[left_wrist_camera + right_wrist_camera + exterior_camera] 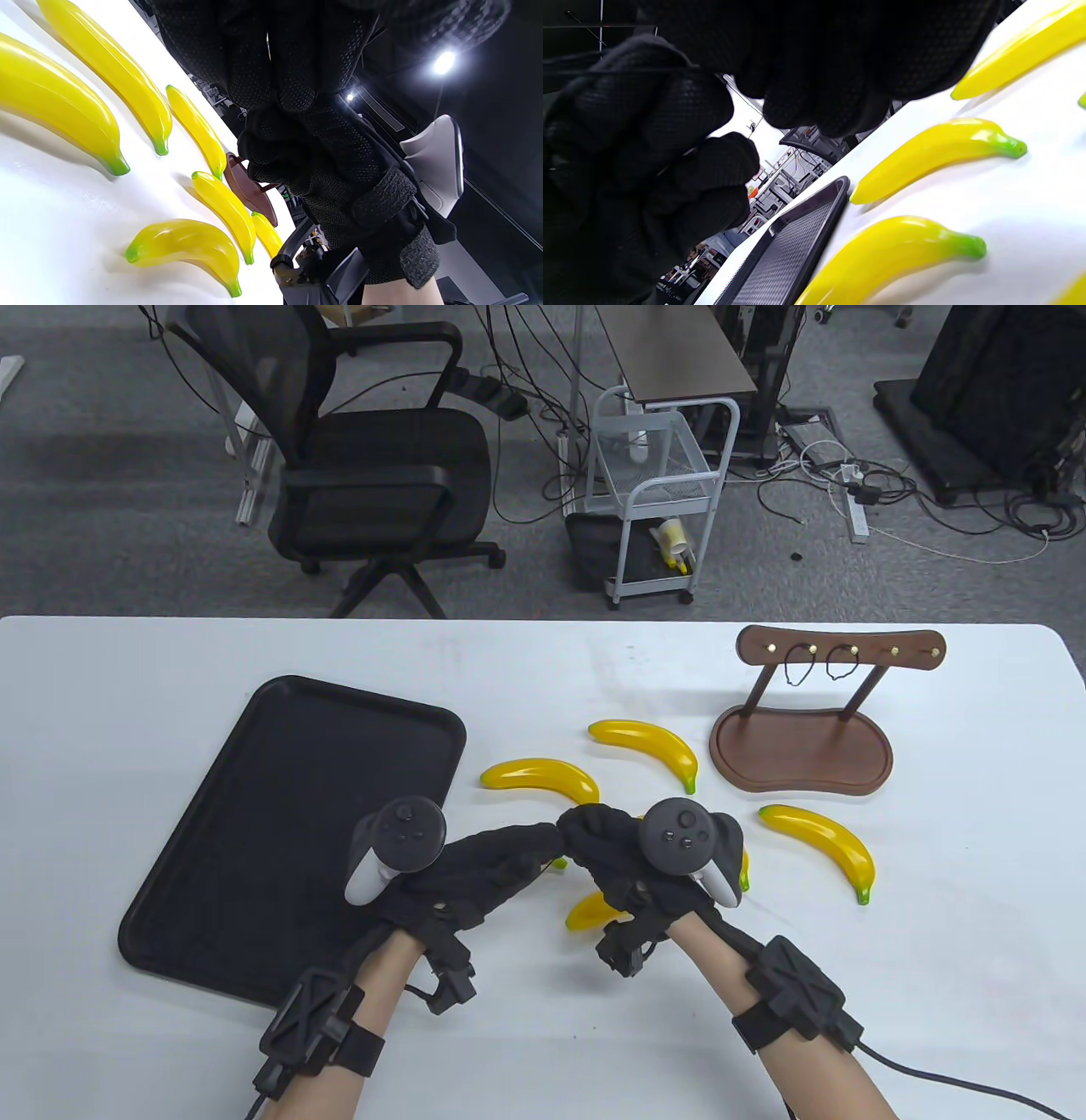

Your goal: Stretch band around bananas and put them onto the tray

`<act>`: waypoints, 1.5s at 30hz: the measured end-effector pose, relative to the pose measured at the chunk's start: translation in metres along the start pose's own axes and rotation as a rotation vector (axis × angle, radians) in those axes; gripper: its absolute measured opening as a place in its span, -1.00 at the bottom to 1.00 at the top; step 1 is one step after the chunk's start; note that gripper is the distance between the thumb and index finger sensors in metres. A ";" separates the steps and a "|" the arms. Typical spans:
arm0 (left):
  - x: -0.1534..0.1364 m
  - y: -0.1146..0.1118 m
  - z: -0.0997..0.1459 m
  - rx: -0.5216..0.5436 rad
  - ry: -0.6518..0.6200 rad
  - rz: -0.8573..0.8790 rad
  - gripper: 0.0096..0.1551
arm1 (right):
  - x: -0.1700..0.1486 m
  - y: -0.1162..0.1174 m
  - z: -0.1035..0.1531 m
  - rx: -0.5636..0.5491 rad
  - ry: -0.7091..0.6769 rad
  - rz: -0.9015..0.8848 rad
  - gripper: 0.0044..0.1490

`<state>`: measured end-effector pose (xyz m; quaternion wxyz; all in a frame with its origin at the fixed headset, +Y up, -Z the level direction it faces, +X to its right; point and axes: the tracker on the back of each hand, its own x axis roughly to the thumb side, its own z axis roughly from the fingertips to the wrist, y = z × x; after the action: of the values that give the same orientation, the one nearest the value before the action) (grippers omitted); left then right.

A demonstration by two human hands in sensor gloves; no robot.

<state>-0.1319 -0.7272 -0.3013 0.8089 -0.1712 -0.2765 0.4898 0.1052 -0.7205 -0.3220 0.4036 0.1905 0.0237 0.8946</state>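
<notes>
Both hands' fingers meet tip to tip, curled, apparently pinching a thin black band betw. them; glossy, prob. light, slippery bananas lie just beyond/under fingers on table — grab mid-curve.

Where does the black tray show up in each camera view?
Table view: the black tray lies left of centre, beside the left hand.
Left wrist view: not in it.
Right wrist view: its corner shows at bottom centre.
Shared landmark: the yellow bananas on the white table.
</notes>
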 end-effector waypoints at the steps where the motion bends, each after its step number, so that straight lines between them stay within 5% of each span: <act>1: 0.000 0.000 0.000 0.001 0.000 -0.001 -0.25 | -0.001 0.001 -0.001 0.011 -0.002 -0.001 -0.54; 21: -0.002 0.000 -0.001 -0.007 -0.010 0.068 -0.25 | -0.011 0.011 -0.003 0.111 -0.016 -0.079 -0.53; 33: 0.000 0.003 0.000 -0.015 -0.017 0.075 -0.25 | -0.026 0.018 -0.006 0.218 0.004 -0.316 -0.52; 45: 0.005 0.011 0.005 0.029 -0.003 -0.034 -0.20 | -0.022 0.010 -0.005 0.198 -0.021 -0.233 -0.47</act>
<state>-0.1404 -0.7176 -0.3022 0.8192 -0.1540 -0.2732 0.4801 0.1094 -0.7426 -0.3317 0.4842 0.2347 0.1295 0.8329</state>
